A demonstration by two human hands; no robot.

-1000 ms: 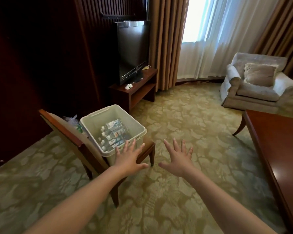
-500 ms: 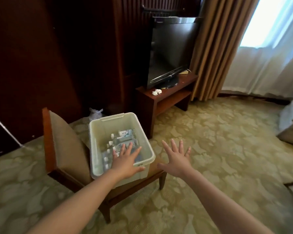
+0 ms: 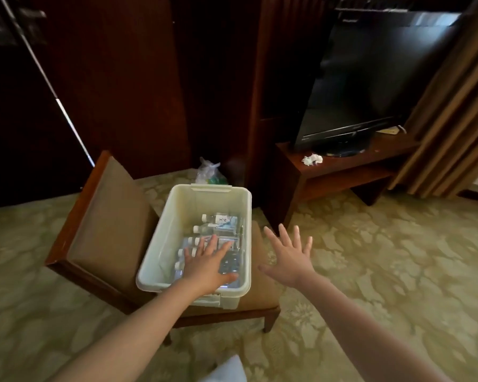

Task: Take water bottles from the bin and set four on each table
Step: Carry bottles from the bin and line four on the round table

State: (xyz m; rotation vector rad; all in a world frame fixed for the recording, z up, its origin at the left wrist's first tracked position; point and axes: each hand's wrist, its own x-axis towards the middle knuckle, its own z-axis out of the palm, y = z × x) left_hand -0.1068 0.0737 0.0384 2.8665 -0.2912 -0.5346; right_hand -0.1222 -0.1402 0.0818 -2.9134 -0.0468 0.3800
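A pale plastic bin point(image 3: 160, 245) stands on the seat of a wooden chair point(image 3: 108, 216). Several clear water bottles point(image 3: 221, 222) with white caps lie flat in its bottom. My left hand point(image 3: 209, 264) is inside the bin over the nearer bottles, fingers spread and straight, gripping nothing. It hides part of those bottles. My right hand point(image 3: 290, 256) hovers just right of the bin over the chair seat edge, fingers spread, holding nothing.
A dark TV point(image 3: 370, 78) sits on a low wooden stand point(image 3: 340, 172) to the right, with a crumpled tissue point(image 3: 311, 159) on it. A plastic bag point(image 3: 209, 172) lies on the carpet behind the bin. Brown curtains point(image 3: 453, 111) hang at the far right.
The view has swung left and closed in on the bin. My left hand moved from the bin's near rim to inside it over the bottles. My right hand stays spread beside the bin.
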